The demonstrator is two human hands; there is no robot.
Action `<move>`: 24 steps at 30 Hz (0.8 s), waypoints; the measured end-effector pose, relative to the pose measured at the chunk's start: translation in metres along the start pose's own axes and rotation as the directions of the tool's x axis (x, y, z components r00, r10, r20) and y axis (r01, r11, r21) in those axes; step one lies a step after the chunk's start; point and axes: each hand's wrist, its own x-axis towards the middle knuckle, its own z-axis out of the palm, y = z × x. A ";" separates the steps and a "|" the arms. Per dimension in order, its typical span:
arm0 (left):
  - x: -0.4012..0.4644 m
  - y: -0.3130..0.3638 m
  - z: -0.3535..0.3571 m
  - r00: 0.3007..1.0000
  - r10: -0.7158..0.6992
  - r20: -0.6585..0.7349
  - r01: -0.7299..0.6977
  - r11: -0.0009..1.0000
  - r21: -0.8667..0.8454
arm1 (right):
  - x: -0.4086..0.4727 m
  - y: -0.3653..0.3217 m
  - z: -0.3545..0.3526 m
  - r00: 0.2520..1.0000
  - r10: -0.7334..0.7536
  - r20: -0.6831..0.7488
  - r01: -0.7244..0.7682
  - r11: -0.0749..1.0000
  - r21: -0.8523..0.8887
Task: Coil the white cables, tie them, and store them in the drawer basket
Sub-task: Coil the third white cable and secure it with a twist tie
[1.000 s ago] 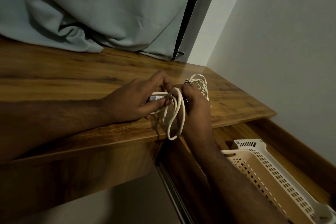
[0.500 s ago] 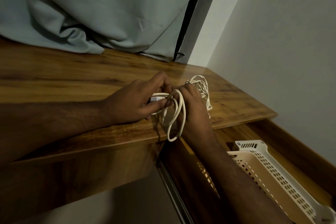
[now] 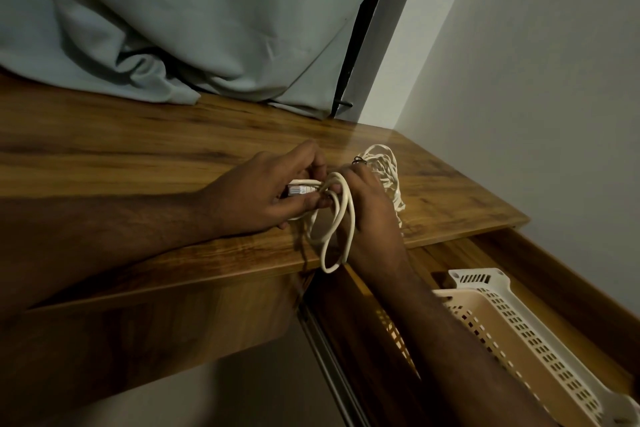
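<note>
Both forearms are bare with no sleeves, and the right hand (image 3: 369,208) wears a dark ring (image 3: 357,160).

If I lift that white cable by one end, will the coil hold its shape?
Probably not. The white cable looks floppy: its loops sag over the desk edge. Both the left hand and the right hand grip it, and no tie shows, so it would likely unwind.
</note>
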 end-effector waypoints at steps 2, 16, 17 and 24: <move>0.000 0.000 0.000 1.000 -0.001 -0.001 0.001 1.000 -0.005 | 0.000 0.000 0.000 1.000 -0.003 0.001 0.003 1.000 -0.002; 0.001 0.000 0.001 1.000 0.010 -0.008 -0.010 1.000 0.005 | -0.001 -0.001 -0.002 0.998 0.012 -0.067 -0.008 0.998 0.054; 0.000 0.000 0.000 1.000 0.018 -0.008 -0.018 1.000 0.014 | -0.002 -0.001 -0.002 0.997 0.022 -0.074 -0.017 0.998 0.067; 0.000 0.004 -0.001 0.997 0.077 -0.002 -0.077 0.997 -0.030 | -0.003 -0.007 -0.002 0.987 0.140 -0.077 -0.129 0.983 0.131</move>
